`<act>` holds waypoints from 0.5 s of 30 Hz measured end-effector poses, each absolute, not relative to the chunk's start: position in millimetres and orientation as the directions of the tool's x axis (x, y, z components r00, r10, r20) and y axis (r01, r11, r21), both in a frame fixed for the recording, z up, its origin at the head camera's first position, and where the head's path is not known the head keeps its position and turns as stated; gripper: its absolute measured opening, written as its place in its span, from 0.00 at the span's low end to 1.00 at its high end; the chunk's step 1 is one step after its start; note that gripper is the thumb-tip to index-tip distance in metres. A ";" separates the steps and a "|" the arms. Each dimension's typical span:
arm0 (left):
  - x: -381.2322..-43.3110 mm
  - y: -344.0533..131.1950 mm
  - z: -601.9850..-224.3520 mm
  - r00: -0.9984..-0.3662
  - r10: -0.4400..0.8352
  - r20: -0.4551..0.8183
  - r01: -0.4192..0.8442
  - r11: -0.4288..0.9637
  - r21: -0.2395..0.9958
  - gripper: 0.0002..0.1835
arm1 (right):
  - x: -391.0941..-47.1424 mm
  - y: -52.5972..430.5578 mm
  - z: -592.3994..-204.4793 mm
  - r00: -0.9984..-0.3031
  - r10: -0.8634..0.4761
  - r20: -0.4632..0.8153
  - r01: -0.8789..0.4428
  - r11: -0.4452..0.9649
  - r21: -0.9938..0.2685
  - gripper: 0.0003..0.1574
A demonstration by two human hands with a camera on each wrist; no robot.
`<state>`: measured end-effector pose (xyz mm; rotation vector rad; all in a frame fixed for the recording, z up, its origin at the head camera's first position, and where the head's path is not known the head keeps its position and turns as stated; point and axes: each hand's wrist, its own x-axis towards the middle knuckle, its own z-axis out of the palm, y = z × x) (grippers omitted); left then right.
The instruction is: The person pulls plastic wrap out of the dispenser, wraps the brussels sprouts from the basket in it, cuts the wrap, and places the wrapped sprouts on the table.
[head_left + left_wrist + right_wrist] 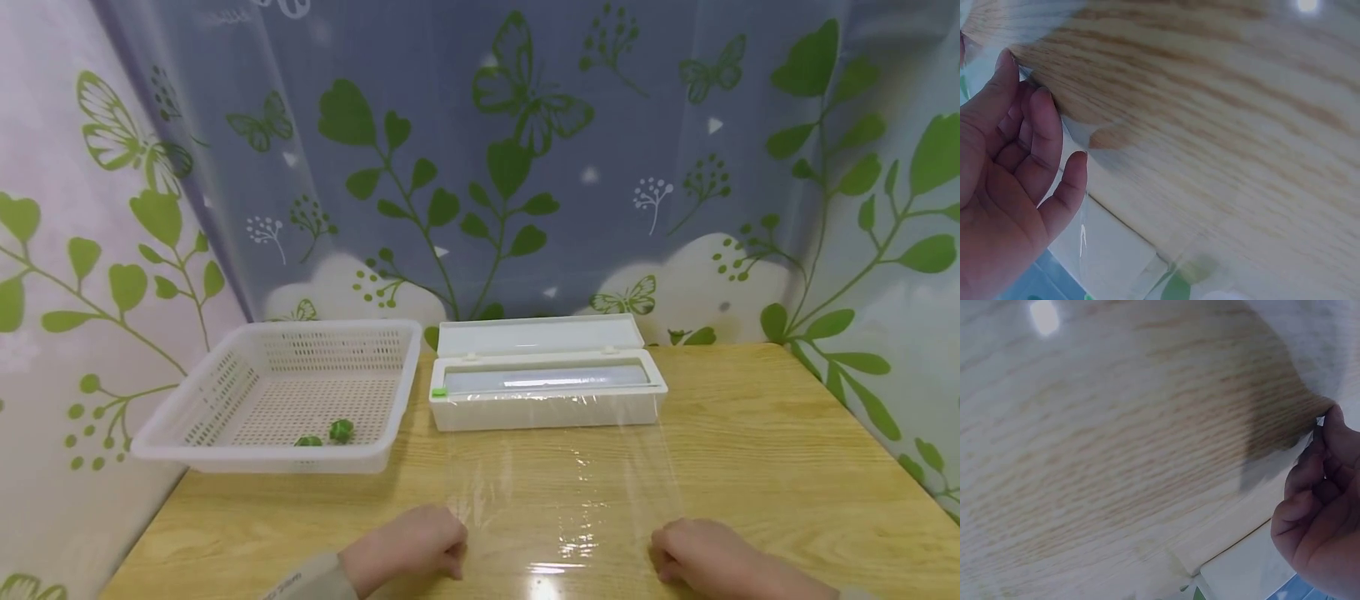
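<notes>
From my head camera I see only the backs of the left hand (416, 542) and the right hand (705, 557), knuckles bent; the wrist views show me what the fingers do. In each, thumb and forefinger pinch a corner of the clear film (558, 492), the other fingers loosely curled. That film stretches between the hands, above the table (795, 475), and runs back over the front of the white box (547, 412), which only the head view gives me whole. Its lid (536, 336) is raised, and a film roll (547, 380) lies inside. To the box's left I have a white slotted basket (225, 454) holding two small green bundles (341, 430), one partly hidden by the front rim. A leaf-and-butterfly curtain (420, 267) hangs behind, close to basket and box. Glare on the film blurs some wood grain.
</notes>
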<state>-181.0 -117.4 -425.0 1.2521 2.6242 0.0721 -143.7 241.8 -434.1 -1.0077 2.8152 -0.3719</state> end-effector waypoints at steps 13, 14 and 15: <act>-179.9 -117.1 -422.8 -0.602 0.776 -0.186 0.765 0.628 0.144 0.15 | -148.6 238.6 -435.1 -0.762 -0.647 0.022 -0.639 0.747 -0.182 0.22; -180.0 -117.1 -422.6 -0.602 0.776 -0.188 0.764 0.628 0.148 0.15 | -148.7 238.8 -435.2 -0.761 -0.649 0.020 -0.640 0.744 -0.192 0.22; -180.1 -117.2 -422.6 -0.601 0.777 -0.188 0.765 0.627 0.147 0.15 | -148.7 239.2 -435.5 -0.760 -0.649 0.016 -0.638 0.742 -0.204 0.23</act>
